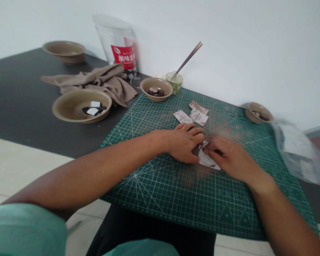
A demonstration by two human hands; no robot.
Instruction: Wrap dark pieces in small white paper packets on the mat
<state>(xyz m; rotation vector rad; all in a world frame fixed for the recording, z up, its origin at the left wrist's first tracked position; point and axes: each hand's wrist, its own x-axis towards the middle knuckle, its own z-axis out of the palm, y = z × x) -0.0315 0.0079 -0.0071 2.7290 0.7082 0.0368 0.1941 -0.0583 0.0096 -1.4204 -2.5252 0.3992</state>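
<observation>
A dark grey, flat-topped table (16, 78) carries a large green cutting mat (176, 201) printed with white grid lines. Beyond the mat's far left corner stands a tall clear plastic jar with a red label (106, 35); left of the mat lies a crumpled grey-brown cloth (93, 79). A clear, wrinkled plastic bag (290, 149) overlaps the mat's right edge.

Of four round tan bowls, one (64, 53) sits well left of the mat, and a second (66, 106), nearer, holds dark and white pieces. A third (156, 96) at the far left corner and a smaller fourth (256, 116) at the far right corner hold dark bits.

Near the mat's centre, the left hand (185, 142) lies palm down, fingers slightly spread, at the left edge of a small white card with brown marks (206, 159). The right hand (226, 153) curls over that card; its fingertips are unclear, so whether they pinch anything cannot be told.

Farther back on the mat lie three loose brown-smudged pale cards (182, 116), seemingly worked over already. The card under the hands looks partway through; how much remains is unclear.
</observation>
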